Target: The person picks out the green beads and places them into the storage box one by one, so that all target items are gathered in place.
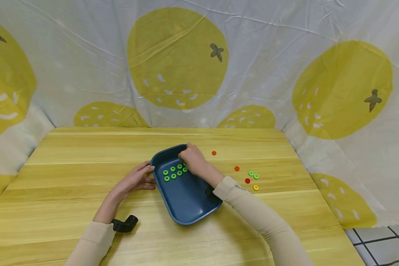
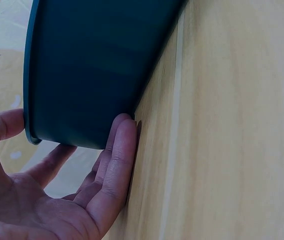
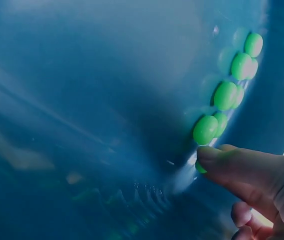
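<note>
A dark blue tray [image 1: 194, 201] lies at an angle on the wooden table. Small green rings [image 1: 173, 176] sit in two rows at its far end. My right hand [image 1: 195, 161] reaches over the tray's far right side. In the right wrist view its thumb and forefinger pinch a green ring [image 3: 201, 168] close to the tray floor, at the end of the rows; most of that ring is hidden. My left hand [image 1: 137, 179] touches the tray's left side. Seen from the left wrist, the thumb meets the rim and the extended fingers [image 2: 119, 160] rest against the outer wall.
Right of the tray, loose rings lie on the table [image 1: 86, 155]: two orange ones, one being the far orange ring [image 1: 214, 153], two green rings [image 1: 256, 176], a red ring [image 1: 247, 181] and a yellow ring [image 1: 255, 187]. A patterned curtain [image 1: 252, 74] hangs behind the table.
</note>
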Action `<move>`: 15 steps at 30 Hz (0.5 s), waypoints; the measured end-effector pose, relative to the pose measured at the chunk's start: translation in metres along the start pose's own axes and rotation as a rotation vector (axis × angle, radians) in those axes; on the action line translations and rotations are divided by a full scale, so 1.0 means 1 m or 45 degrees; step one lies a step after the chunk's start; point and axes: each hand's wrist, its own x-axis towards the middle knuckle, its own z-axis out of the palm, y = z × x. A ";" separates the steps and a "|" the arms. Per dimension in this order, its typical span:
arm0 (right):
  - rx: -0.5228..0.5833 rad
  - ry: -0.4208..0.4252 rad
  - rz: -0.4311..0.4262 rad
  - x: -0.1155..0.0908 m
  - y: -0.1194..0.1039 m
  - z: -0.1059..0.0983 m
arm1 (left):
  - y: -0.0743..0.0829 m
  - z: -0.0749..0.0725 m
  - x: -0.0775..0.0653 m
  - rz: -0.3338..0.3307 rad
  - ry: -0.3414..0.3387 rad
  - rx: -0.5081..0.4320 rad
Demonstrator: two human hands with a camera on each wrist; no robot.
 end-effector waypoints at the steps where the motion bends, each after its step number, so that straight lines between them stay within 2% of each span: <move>1: 0.005 -0.007 -0.001 0.000 0.000 0.000 | 0.000 0.000 0.000 -0.002 0.001 0.002; 10: -0.008 -0.062 0.012 -0.002 0.001 0.000 | 0.001 0.002 0.000 0.002 0.004 0.008; 15: 0.116 -0.125 0.028 0.000 0.003 -0.009 | 0.002 0.002 0.000 0.001 0.007 0.008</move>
